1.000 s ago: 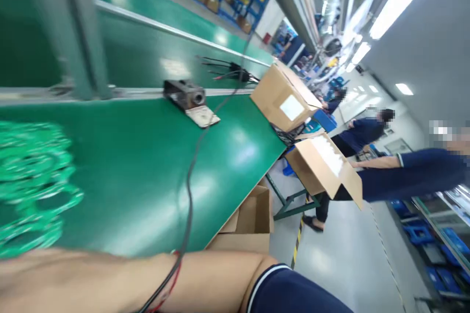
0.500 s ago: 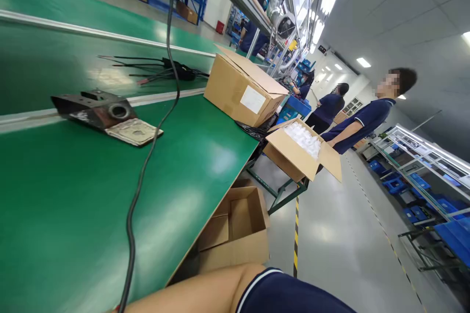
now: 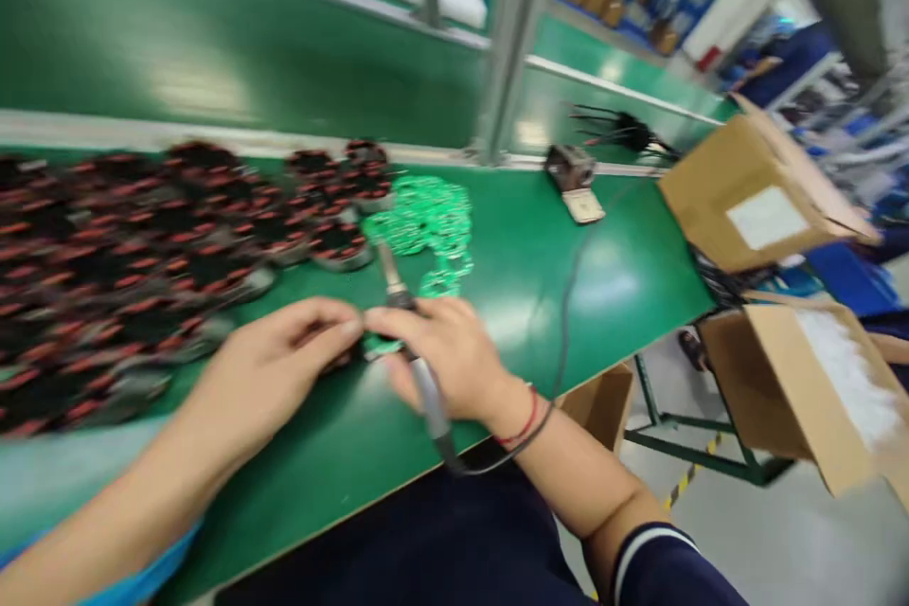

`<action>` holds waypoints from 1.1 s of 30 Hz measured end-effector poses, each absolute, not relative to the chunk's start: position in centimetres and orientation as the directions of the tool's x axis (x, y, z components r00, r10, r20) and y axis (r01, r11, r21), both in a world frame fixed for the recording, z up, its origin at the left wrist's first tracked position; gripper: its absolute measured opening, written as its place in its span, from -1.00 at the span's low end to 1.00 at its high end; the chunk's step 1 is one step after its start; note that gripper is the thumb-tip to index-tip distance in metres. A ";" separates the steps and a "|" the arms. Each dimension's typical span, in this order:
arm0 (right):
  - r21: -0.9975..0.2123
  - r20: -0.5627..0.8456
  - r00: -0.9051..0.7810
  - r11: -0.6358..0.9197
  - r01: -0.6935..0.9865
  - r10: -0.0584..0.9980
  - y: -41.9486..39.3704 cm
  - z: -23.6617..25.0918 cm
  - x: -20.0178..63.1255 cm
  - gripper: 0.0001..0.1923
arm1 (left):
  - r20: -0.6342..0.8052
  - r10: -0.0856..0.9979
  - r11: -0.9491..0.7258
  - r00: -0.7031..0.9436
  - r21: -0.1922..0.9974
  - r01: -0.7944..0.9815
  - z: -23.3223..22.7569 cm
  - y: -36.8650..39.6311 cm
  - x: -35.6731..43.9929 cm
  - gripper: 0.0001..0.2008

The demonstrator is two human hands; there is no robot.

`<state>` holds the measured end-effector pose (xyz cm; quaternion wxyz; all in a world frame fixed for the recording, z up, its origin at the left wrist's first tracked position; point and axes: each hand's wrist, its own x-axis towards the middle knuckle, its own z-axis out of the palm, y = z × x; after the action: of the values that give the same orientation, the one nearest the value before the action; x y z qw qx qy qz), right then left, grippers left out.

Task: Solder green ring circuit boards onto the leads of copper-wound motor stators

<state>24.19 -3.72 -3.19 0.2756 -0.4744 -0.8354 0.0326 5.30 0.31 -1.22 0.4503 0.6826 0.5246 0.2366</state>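
Note:
My right hand [image 3: 454, 355] grips a soldering iron [image 3: 416, 350] like a pen, its tip pointing away toward a pile of green ring-shaped circuit boards [image 3: 426, 227]. My left hand [image 3: 276, 369] has its fingers pinched on a small part right beside the right hand, on the green table [image 3: 540, 275]; blur hides what the part is. A wide spread of black and red round coils [image 3: 142, 246] covers the table to the left of both hands. The iron's black cable [image 3: 568, 303] runs off to the right.
A metal iron stand [image 3: 575, 178] sits at the table's far right by a grey post [image 3: 507, 38]. A shut cardboard box [image 3: 753, 189] stands on the right end, an open box with white filling [image 3: 816, 388] beside the table, another box [image 3: 603, 402] under it.
The view has swung from the aisle and the people on the right back down to the table. Both hands, the soldering iron and the coils are now in view.

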 end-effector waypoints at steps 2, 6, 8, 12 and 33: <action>-0.432 0.570 -0.336 0.621 0.654 0.750 -3.7 -3.9 24.8 -0.65 | -0.235 0.942 0.107 0.238 0.886 0.452 -1.0 0.1 5.6 -0.78; -0.566 0.650 -0.129 0.590 0.576 0.749 -4.2 -3.5 25.7 -0.61 | -0.194 0.963 0.102 0.188 0.905 0.413 -1.2 0.6 6.9 -0.79; -0.633 0.652 -0.014 0.554 0.541 0.758 -4.5 -3.2 25.9 -0.64 | -0.175 0.965 0.077 0.193 0.900 0.430 -1.5 0.7 7.1 -0.78; -0.639 0.708 0.048 0.610 0.468 0.705 -4.9 -2.8 26.0 -0.76 | -0.154 0.964 0.041 0.217 0.891 0.452 -1.8 0.5 6.7 -0.77; -0.609 0.724 -0.036 0.662 0.438 0.689 -5.0 -3.1 25.7 -0.76 | 0.009 0.987 -0.137 0.162 0.580 0.803 -1.5 -1.3 7.6 -0.88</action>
<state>25.73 -5.02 -3.13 0.5701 -0.3963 -0.7112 0.1102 7.60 -1.34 -1.53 0.2290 0.7269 0.6156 0.2005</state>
